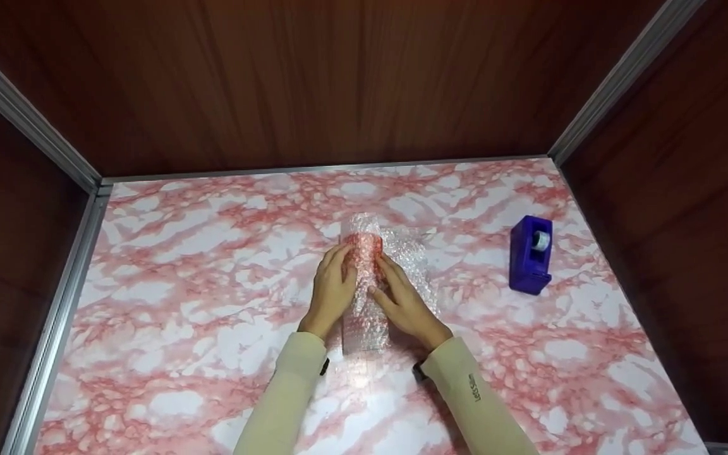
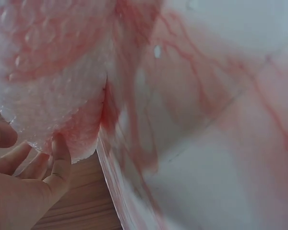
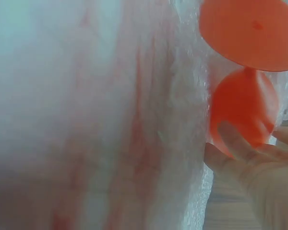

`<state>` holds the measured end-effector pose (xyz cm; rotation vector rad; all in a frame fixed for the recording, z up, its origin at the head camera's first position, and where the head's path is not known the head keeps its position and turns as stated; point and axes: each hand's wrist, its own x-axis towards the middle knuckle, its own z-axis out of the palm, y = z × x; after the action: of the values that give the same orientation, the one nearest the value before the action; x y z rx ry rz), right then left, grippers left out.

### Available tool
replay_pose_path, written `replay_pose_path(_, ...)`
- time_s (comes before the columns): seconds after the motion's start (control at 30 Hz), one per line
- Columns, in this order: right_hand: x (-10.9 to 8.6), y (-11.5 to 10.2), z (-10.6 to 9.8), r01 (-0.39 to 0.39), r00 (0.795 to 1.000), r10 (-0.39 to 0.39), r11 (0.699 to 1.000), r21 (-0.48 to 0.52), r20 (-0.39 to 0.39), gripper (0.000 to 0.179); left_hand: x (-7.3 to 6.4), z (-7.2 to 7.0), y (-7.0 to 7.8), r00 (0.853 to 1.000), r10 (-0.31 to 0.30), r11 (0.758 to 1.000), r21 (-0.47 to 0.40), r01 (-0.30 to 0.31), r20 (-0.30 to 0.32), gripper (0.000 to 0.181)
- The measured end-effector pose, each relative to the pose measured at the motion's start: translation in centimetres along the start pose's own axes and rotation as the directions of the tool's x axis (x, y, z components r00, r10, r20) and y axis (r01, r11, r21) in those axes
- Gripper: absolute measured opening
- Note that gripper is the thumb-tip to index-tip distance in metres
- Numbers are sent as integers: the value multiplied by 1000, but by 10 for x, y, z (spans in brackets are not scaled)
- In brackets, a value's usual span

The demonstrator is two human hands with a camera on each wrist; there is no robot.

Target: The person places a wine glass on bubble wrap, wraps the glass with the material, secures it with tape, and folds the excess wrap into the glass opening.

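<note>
A sheet of bubble wrap lies partly rolled on the table, its loose part spreading to the right. Inside the roll an orange goblet-like object shows, with a rounded body, narrow neck and flat round disc; its exact kind is unclear. My left hand holds the roll's left side, with fingers bent against the bubble wrap in the left wrist view. On the right side, my right hand holds the roll with thumb and fingers, fingertips over the orange body in the right wrist view. Some fingertips are hidden.
A purple tape dispenser with a roll of clear tape stands to the right on the red-and-white marbled table. Dark wood-look panels with metal edges enclose the back and sides.
</note>
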<state>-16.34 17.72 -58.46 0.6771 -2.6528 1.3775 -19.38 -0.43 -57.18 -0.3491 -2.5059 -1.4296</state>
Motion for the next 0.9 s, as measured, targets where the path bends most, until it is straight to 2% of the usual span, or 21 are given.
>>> replay_pose_path(0.1,0,-1,-1,-41,999,42,999,-29,15,66,-1,0,-1,1000,-14,1000,-6,14,3,38)
replay_pose_path(0.3,-1,-3,-2,-98,994,99,995,-16,52,68,-2,0,-2,999,-32,999,-3,32,16,39)
replay_pose_path(0.6,0,-1,-2,-99,994,100,995,-19,44,68,-4,0,-1,993,-98,995,-7,99,64,44)
replay_pose_path(0.8,-1,0,-5,-139,990,138,989,46,23,66,-2,3,0,991,-112,993,-14,114,79,47)
replay_pose_path(0.9,0,1,-7,-130,992,130,991,36,1,65,-2,5,2,991,-111,994,-2,111,72,47)
